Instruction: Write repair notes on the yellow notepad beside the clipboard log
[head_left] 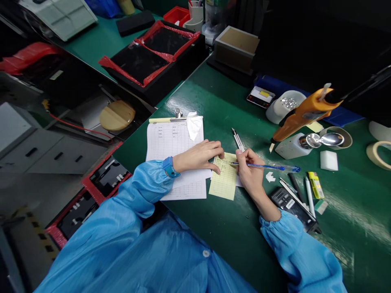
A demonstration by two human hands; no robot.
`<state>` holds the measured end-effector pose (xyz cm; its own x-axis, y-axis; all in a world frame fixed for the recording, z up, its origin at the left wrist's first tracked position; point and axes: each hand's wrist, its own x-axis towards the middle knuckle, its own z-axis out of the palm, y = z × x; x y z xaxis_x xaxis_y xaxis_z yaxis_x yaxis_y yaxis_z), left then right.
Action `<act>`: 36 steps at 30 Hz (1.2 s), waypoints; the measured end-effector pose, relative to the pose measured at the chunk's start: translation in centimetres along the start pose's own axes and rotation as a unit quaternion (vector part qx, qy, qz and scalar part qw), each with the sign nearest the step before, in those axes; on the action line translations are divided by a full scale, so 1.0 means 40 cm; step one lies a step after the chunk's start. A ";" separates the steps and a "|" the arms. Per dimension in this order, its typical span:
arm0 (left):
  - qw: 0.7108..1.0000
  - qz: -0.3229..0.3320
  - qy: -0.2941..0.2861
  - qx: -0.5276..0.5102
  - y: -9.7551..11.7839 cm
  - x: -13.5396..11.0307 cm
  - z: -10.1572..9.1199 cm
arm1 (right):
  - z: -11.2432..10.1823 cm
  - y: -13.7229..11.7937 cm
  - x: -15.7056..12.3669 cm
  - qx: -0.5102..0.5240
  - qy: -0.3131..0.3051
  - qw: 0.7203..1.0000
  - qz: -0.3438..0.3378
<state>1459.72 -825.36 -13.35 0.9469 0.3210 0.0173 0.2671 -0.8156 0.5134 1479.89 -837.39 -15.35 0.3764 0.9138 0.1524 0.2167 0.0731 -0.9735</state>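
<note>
Between the fingers of my right hand [251, 173] is a blue pen [275, 167], its tip on a yellow slip of paper [222, 188] that bears handwriting. My left hand [200, 156] lies with thumb and fingers apart, fingertips resting on the slip's left edge. Under that hand is a clipboard [160, 120] with printed sheets [165, 146]; a crumpled white tissue [194, 125] lies at its top right. Just above my right hand is a utility knife [237, 139]. A torn white scrap [270, 177] sits to its right.
An orange electric screwdriver [305, 112] hangs at the right, over a white pump bottle [291, 146]. A cup of small metal parts [287, 103], a black device [295, 207], several pens and a tape roll [378, 154] lie around. Red-edged black trays [152, 53] stand back left.
</note>
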 end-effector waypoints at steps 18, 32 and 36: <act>0.998 0.039 0.024 -0.047 0.003 0.005 -0.021 | 0.004 -0.009 0.003 0.003 0.011 1.000 -0.015; 0.999 0.030 0.011 -0.032 -0.007 0.008 0.005 | 0.008 -0.022 -0.018 -0.056 -0.008 0.998 -0.006; 0.999 0.021 -0.001 -0.027 0.001 0.010 0.004 | 0.012 -0.017 -0.009 -0.085 -0.008 0.996 -0.023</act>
<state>1460.13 -825.35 -13.47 0.9576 0.2855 0.0380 0.2167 -0.8014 0.5575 1479.18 -837.57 -14.83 0.3481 0.9178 0.1911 0.3832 0.0468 -0.9225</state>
